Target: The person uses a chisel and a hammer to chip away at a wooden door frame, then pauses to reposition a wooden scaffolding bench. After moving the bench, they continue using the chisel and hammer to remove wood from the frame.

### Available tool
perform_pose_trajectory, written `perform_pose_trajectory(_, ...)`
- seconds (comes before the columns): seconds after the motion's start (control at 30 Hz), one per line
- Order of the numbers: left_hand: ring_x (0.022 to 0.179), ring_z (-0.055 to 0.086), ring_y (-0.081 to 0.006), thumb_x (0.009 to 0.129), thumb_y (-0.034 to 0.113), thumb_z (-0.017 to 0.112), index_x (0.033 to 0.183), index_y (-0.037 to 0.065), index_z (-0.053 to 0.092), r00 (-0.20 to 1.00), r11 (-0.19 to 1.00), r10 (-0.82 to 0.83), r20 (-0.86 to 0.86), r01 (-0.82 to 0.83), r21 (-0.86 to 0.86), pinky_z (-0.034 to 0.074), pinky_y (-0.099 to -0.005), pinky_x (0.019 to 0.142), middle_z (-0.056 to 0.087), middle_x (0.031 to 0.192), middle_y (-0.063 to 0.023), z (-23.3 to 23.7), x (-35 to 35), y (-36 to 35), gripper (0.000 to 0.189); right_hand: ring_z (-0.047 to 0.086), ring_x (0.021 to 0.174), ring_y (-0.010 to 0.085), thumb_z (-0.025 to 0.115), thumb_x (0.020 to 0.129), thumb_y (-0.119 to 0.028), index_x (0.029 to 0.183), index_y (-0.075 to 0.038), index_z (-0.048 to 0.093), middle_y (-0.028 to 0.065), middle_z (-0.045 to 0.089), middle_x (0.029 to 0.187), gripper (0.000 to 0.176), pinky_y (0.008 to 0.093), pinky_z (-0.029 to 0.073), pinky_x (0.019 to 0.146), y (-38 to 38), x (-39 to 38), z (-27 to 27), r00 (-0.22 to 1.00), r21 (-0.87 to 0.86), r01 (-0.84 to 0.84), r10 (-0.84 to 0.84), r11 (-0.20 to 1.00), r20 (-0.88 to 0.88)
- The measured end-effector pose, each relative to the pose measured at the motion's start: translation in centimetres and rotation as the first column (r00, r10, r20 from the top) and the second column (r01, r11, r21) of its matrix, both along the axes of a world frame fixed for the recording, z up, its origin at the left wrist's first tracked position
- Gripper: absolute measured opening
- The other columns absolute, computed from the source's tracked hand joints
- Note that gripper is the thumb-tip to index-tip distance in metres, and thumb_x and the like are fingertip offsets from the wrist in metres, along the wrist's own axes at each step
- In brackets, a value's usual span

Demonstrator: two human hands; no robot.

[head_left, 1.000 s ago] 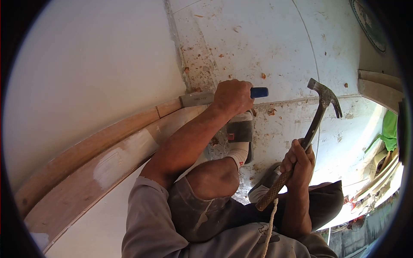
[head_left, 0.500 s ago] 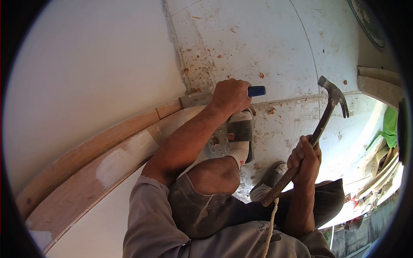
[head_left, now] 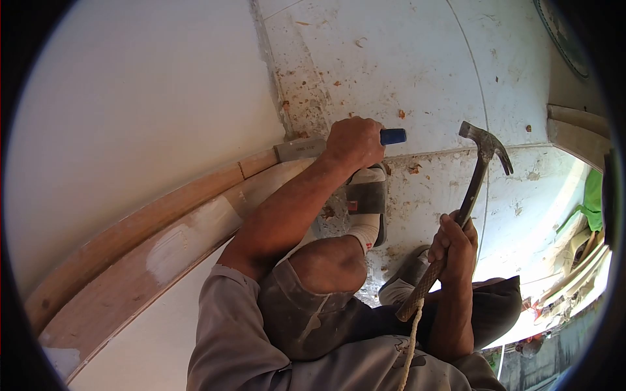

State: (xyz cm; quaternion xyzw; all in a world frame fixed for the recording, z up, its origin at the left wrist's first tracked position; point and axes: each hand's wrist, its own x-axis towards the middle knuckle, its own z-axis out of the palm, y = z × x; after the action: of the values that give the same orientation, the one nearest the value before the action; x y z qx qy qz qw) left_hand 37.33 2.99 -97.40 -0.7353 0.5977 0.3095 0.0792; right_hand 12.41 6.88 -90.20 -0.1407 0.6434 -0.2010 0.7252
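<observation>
My left hand (head_left: 355,142) is closed around a chisel with a blue handle (head_left: 392,136). The chisel's wide metal blade (head_left: 300,149) lies against the end of a wooden door frame (head_left: 257,161), low by the floor. In my right hand (head_left: 458,247) is a claw hammer (head_left: 475,179), gripped partway along its shaft. Its head is up, to the right of the chisel handle and apart from it. A cord (head_left: 411,345) hangs by the hammer's textured grip.
A pale wall (head_left: 143,91) rises at the left. Debris dots the light tiled floor (head_left: 385,65). My sandalled foot (head_left: 365,195) is just below the chisel. Another wooden frame piece (head_left: 577,133) and green cloth (head_left: 592,199) are at the right.
The hammer head has swung left, closer to the chisel handle, and my right hand has shifted slightly left and down. The left hand and chisel stay against the frame.
</observation>
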Motion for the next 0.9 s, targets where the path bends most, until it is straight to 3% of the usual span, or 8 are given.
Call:
perform_pose_trajectory(0.13, 0.082, 0.07, -0.0307, 0.076, 0.019, 0.062, 0.095, 0.006, 0.071, 0.993, 0.995, 0.071, 0.093, -0.078, 0.069, 0.055, -0.0408, 0.077, 0.07, 0.083, -0.0162, 0.7, 0.6, -2.2, 0.025, 0.039, 0.038, 0.0074, 0.06, 0.088, -0.015, 0.085, -0.01, 0.048, -0.0033, 0.04, 0.056, 0.013, 0.0242, 0.038, 0.034, 0.4, 1.1, -0.2, 0.998, 0.026, -0.042, 0.041, 0.999, 0.044)
perform_pose_trajectory(0.2, 0.078, 0.07, -0.0304, 0.077, 0.02, 0.061, 0.093, 0.003, 0.07, 0.944, 0.944, 0.326, 0.05, -0.322, -0.072, 0.057, -0.0407, 0.073, 0.07, 0.08, -0.0171, 0.5, 4.3, -5.9, 0.025, 0.039, 0.038, 0.0075, 0.06, 0.087, -0.015, 0.085, -0.01, 0.048, -0.0031, 0.04, 0.056, 0.013, 0.0243, 0.038, 0.034, 0.8, 1.3, -0.1, 0.995, 0.021, -0.083, 0.082, 0.996, 0.056)
perform_pose_trajectory(0.23, 0.076, 0.07, -0.0298, 0.077, 0.021, 0.061, 0.092, 0.003, 0.07, 0.953, 0.958, 0.278, 0.123, -0.267, -0.104, 0.057, -0.0402, 0.071, 0.07, 0.078, -0.0171, 2.0, 5.3, -7.1, 0.025, 0.039, 0.038, 0.0075, 0.06, 0.087, -0.015, 0.085, -0.009, 0.048, -0.0029, 0.04, 0.056, 0.013, 0.0243, 0.038, 0.034, 1.0, 1.3, 0.1, 0.995, 0.023, -0.096, 0.095, 0.995, 0.041)
perform_pose_trajectory(0.33, 0.083, 0.069, -0.0322, 0.08, 0.027, 0.062, 0.095, 0.007, 0.07, 0.971, 0.988, 0.145, 0.187, -0.154, 0.033, 0.055, -0.0424, 0.076, 0.07, 0.086, -0.0157, 2.7, 4.0, -7.0, 0.026, 0.04, 0.039, 0.0091, 0.06, 0.087, -0.016, 0.085, -0.007, 0.047, -0.0012, 0.041, 0.056, 0.015, 0.0256, 0.039, 0.035, -0.2, 1.7, 0.0, 0.995, 0.007, -0.094, 0.093, 0.996, 0.028)
perform_pose_trajectory(0.4, 0.084, 0.069, -0.0326, 0.08, 0.027, 0.062, 0.095, 0.008, 0.07, 0.971, 0.977, 0.21, 0.115, -0.204, -0.065, 0.055, -0.0427, 0.077, 0.07, 0.086, -0.0155, 1.6, 2.6, -5.6, 0.025, 0.041, 0.04, 0.0106, 0.06, 0.086, -0.017, 0.085, -0.006, 0.047, -0.0001, 0.04, 0.056, 0.017, 0.0269, 0.04, 0.037, -0.3, 1.8, 0.1, 0.999, 0.021, -0.052, 0.051, 0.998, 0.018)
perform_pose_trajectory(0.63, 0.078, 0.069, -0.0338, 0.078, 0.026, 0.065, 0.091, 0.007, 0.07, 0.982, 0.975, 0.19, -0.018, -0.191, -0.117, 0.055, -0.0434, 0.075, 0.07, 0.081, -0.0154, 3.0, 0.7, -6.0, 0.023, 0.04, 0.04, 0.0107, 0.059, 0.087, -0.016, 0.086, -0.007, 0.047, -0.0003, 0.039, 0.057, 0.016, 0.0268, 0.04, 0.038, -0.8, 1.9, -0.6, 0.998, 0.062, -0.055, 0.057, 0.997, -0.025)
perform_pose_trajectory(0.9, 0.076, 0.069, -0.0342, 0.077, 0.025, 0.066, 0.089, 0.006, 0.07, 0.98, 0.975, 0.2, 0.023, -0.197, -0.099, 0.055, -0.0429, 0.072, 0.069, 0.077, -0.0165, 1.5, 1.1, -4.1, 0.023, 0.041, 0.04, 0.0106, 0.059, 0.087, -0.015, 0.086, -0.007, 0.047, -0.0001, 0.04, 0.057, 0.015, 0.0265, 0.04, 0.036, -0.3, 1.5, -0.8, 0.998, 0.058, -0.067, 0.066, 0.996, 0.022)
